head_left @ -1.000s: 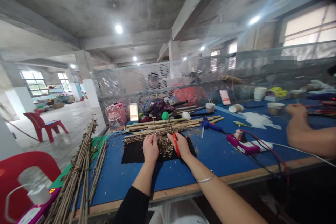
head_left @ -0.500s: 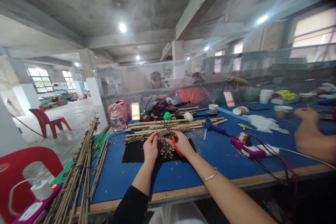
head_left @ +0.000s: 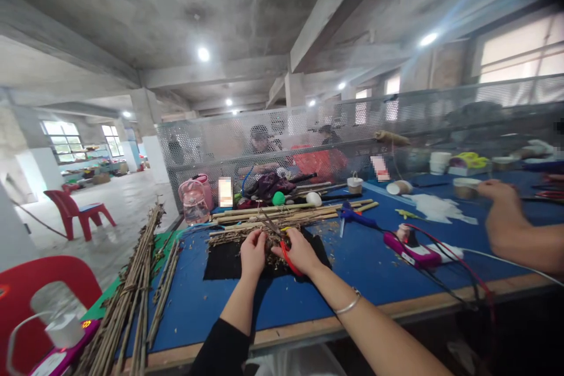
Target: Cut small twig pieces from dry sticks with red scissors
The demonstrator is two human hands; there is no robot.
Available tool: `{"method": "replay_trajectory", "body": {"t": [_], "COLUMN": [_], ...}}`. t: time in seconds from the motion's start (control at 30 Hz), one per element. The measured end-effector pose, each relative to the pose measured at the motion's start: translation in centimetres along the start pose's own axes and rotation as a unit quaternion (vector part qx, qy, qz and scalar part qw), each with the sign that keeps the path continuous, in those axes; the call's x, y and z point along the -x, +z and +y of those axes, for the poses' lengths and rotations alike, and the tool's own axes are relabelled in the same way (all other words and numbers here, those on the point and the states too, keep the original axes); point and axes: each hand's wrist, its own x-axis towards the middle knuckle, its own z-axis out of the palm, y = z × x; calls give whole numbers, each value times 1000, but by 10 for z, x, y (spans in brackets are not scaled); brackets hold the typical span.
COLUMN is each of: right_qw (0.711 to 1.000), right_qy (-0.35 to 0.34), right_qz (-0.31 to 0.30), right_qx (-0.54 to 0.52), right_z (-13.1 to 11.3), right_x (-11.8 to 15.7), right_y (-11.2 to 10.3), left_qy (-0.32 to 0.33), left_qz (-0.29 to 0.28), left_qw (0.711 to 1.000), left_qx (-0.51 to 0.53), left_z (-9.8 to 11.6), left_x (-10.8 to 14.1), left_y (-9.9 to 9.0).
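My right hand (head_left: 299, 251) holds red-handled scissors (head_left: 285, 255), its fingers around the handles; the metal blades point up and to the left. Close beside it, my left hand (head_left: 254, 252) has its fingertips pinched together, and what they grip is too small to name. Both hands are over a black cloth (head_left: 218, 261) on the blue table (head_left: 211, 311). Dry twigs and brown plant bits (head_left: 224, 237) lie at the cloth's back edge, partly hidden by my hands. Behind them are long pale sticks (head_left: 247, 224).
A bundle of dry stalks (head_left: 132, 288) lies at the left edge. A blue glue gun (head_left: 359, 217) and purple power strip (head_left: 408, 249) with cables are on the right. Another person's arm (head_left: 513, 235) reaches in at far right, near a cup (head_left: 466, 189).
The scissors and my right hand have shifted slightly left and closer to my left hand. The whole view has moved a little. The other person's hand now is beside the cup.
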Motion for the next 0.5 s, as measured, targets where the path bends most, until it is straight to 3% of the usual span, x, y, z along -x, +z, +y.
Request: {"method": "replay_trajectory", "body": {"t": [0.17, 0.5], "right_qw": [1000, 999], "right_qy": [-13, -11], "right_qz": [-2, -32], "right_qx": [4, 29], "right_z": [-3, 4], "right_x": [4, 2], "right_y": [-2, 2], "left_qy": [-31, -39], "left_qz": [-38, -32], "left_qw": [999, 998], "left_qx": [9, 38], "left_z": [3, 0], "left_x": [5, 5], "left_y": [5, 6]}}
